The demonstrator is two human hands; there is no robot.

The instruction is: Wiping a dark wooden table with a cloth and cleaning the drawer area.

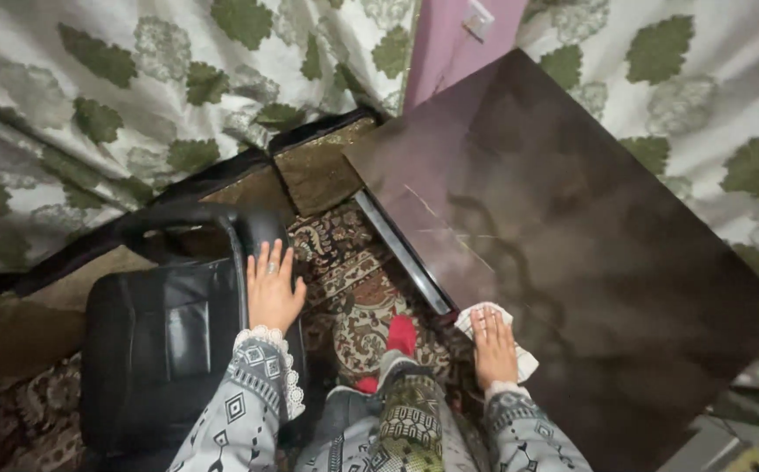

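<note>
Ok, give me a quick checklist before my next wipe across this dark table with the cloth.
1. White cloth under the right hand: ok, palm flat on it.
2. Cloth on the dark table: ok, it sits at the near edge.
3. Left hand braced: ok, resting flat on the black chair.
4. Table surface ahead of the cloth: ok, nothing stands on it; faint scratch lines show.
5. Foot in the red sock: ok, on the patterned rug, beside the table.
6. Cloth damp or dry: cannot tell.
</note>
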